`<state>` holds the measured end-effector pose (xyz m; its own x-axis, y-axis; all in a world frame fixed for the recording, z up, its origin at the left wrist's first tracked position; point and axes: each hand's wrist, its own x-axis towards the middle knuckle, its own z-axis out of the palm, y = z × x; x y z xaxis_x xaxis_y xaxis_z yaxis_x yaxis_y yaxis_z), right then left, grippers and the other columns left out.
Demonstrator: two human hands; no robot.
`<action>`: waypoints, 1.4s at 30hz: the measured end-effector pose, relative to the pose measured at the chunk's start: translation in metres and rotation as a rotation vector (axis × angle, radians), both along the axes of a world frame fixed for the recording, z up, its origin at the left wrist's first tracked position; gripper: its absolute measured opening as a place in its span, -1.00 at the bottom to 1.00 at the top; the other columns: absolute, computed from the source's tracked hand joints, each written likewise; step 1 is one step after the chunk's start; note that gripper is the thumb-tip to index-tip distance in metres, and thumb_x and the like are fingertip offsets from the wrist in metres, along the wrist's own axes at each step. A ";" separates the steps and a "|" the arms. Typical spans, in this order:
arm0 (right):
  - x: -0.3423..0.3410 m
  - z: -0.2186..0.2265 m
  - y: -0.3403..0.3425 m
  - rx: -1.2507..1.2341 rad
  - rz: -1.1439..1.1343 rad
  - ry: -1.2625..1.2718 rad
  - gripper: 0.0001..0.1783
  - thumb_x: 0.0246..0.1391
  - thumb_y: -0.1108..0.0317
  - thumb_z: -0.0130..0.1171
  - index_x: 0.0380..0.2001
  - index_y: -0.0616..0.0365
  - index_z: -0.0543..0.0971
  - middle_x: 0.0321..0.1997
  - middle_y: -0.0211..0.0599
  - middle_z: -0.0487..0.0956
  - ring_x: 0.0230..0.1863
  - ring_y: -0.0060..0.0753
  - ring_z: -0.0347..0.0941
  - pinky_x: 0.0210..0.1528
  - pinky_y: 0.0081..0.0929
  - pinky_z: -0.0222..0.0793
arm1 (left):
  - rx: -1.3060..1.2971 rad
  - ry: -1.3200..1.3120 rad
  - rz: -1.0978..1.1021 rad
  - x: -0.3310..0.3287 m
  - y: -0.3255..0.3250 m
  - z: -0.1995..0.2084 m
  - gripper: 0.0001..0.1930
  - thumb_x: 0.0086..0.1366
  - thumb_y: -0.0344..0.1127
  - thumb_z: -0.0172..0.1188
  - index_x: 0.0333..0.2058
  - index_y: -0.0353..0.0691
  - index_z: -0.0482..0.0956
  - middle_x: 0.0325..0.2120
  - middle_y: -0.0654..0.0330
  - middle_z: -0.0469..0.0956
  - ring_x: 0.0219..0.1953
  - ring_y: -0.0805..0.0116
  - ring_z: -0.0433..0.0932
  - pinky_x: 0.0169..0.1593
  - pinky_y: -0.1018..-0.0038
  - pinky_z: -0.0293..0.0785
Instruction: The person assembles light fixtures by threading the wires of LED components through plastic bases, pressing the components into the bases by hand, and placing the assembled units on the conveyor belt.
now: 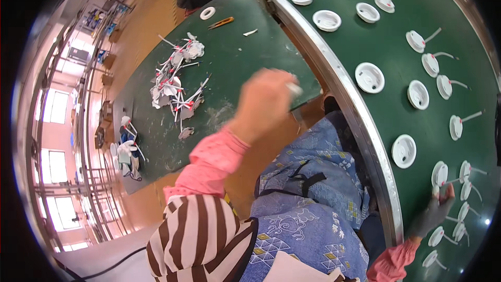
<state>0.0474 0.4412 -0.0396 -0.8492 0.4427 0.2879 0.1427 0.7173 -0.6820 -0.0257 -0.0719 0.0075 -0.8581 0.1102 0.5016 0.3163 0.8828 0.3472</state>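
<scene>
My left hand [265, 100] reaches over the near edge of a dark green work table [229, 57], its fingers closed around a small white piece [295, 90]. Its arm wears a pink sleeve. My right hand [436, 211], in a dark grey glove, lies on the green conveyor belt [396, 31] with fingers apart. Its fingertips touch a cluster of white round caps with thin stems [453, 177]. I cannot see that it grips one. A pile of white parts with red bits and thin stems [177, 81] lies on the table, left of my left hand.
Several white round caps, some with stems, are spread along the belt [369, 77]. A curved metal rail [348, 99] separates belt and table. A tape roll [207, 13] and an orange-handled tool [221, 22] lie at the table's far end. A blue patterned apron [308, 203] covers my lap.
</scene>
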 end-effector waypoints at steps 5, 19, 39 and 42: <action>0.013 0.052 -0.024 0.160 -0.154 0.143 -0.54 0.28 0.36 0.18 0.22 0.22 0.49 0.10 -0.33 0.56 -0.06 -0.51 0.39 0.05 -0.51 0.31 | -0.569 0.022 0.725 -0.016 -0.234 -0.014 -0.78 0.11 -0.50 0.14 -0.24 -0.21 0.63 -0.27 0.07 0.58 -0.12 0.01 0.52 -0.08 0.12 0.48; -0.012 0.077 -0.153 -0.285 0.455 0.069 -0.73 0.12 0.51 0.08 -0.11 0.36 0.57 0.04 -0.05 0.58 0.05 -0.29 0.47 0.16 -0.39 0.32 | 0.082 -0.004 0.550 0.014 -0.225 0.039 -0.83 0.15 -0.56 0.24 -0.27 -0.26 0.69 -0.40 0.18 0.62 -0.43 0.35 0.62 -0.28 0.44 0.52; -0.039 0.057 -0.244 -0.842 0.866 -0.025 -0.39 0.04 0.49 0.23 0.22 0.21 0.44 0.05 -0.22 0.55 0.06 -0.45 0.50 0.03 -0.37 0.44 | 0.060 0.242 -0.394 0.033 0.082 0.018 -0.72 0.04 -0.66 0.33 -0.23 -0.28 0.65 -0.23 0.14 0.56 -0.35 0.22 0.61 -0.34 0.38 0.54; -0.037 0.062 -0.228 -0.402 0.851 0.130 -0.48 -0.05 0.57 0.23 0.08 0.13 0.56 -0.21 -0.20 0.58 -0.19 -0.18 0.60 -0.19 -0.36 0.49 | 0.341 -0.209 -0.502 0.023 0.082 0.031 -0.68 0.13 -0.60 0.35 -0.11 -0.31 0.62 -0.20 0.12 0.54 -0.33 0.34 0.57 -0.32 0.49 0.47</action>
<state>0.0100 0.2134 0.0220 -0.9043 -0.2232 0.3638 -0.4142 0.2531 -0.8743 -0.0026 0.0103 0.0382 -0.8272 0.3873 0.4070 0.5573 0.4740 0.6817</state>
